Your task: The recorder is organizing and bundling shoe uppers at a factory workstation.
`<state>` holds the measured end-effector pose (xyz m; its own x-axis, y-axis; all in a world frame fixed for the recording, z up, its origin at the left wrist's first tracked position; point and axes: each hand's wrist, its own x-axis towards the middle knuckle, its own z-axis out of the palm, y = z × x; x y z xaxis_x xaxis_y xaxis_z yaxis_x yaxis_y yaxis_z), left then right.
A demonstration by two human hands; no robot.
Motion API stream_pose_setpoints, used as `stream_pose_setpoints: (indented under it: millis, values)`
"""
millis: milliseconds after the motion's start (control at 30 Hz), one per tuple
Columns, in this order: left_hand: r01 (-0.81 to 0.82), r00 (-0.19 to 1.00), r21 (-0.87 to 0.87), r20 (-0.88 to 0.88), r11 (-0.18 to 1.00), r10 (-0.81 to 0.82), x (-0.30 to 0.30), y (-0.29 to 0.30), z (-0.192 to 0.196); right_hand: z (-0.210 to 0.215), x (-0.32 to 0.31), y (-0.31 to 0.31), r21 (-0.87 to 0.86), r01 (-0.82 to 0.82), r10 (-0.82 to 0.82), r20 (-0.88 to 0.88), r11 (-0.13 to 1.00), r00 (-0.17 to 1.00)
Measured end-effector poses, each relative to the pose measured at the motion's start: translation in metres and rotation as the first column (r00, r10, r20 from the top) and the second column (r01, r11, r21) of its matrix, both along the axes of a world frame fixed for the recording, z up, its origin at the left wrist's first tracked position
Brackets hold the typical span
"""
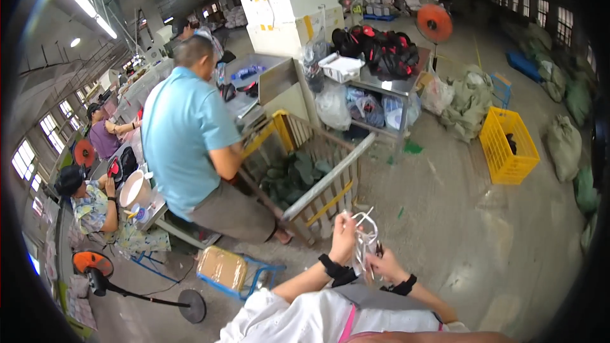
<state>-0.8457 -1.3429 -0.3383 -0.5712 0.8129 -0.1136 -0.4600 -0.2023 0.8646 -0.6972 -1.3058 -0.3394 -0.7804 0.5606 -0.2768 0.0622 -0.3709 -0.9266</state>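
Observation:
My left hand (pixel 343 239) is closed on a looped bundle of thin white straps (pixel 367 236), held up in front of my body. Close beside it, a little lower and to the right, my right hand (pixel 389 267) is closed around a small dark hand tool (pixel 379 251); its exact kind is too small to tell. The straps hang down between the two hands, and some pass by the right hand's fingers. Both wrists wear black bands.
Ahead stands a railed metal bin (pixel 330 181) holding dark green pieces. A person in a light blue shirt (pixel 184 133) leans over it. To the left are a blue-framed stool (pixel 222 267) and a fan (pixel 190 305); to the right, a yellow crate (pixel 508 149) and sacks (pixel 562 146).

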Motion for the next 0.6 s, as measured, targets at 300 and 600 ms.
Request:
stream_pose_setpoints:
  millis: [300,600]
  values:
    - [-0.253,0.934,0.109,-0.230,0.961,0.272,-0.055,0.227,-0.005,0.022,-0.035,0.232,0.652,-0.325,0.241,0.218,0.685,0.946]
    - [0.168,0.948,0.005,-0.276,0.986,-0.160,-0.113,0.417,0.089,0.015,-0.019,0.468,0.193,-0.142,0.130,0.074,0.971,0.989]
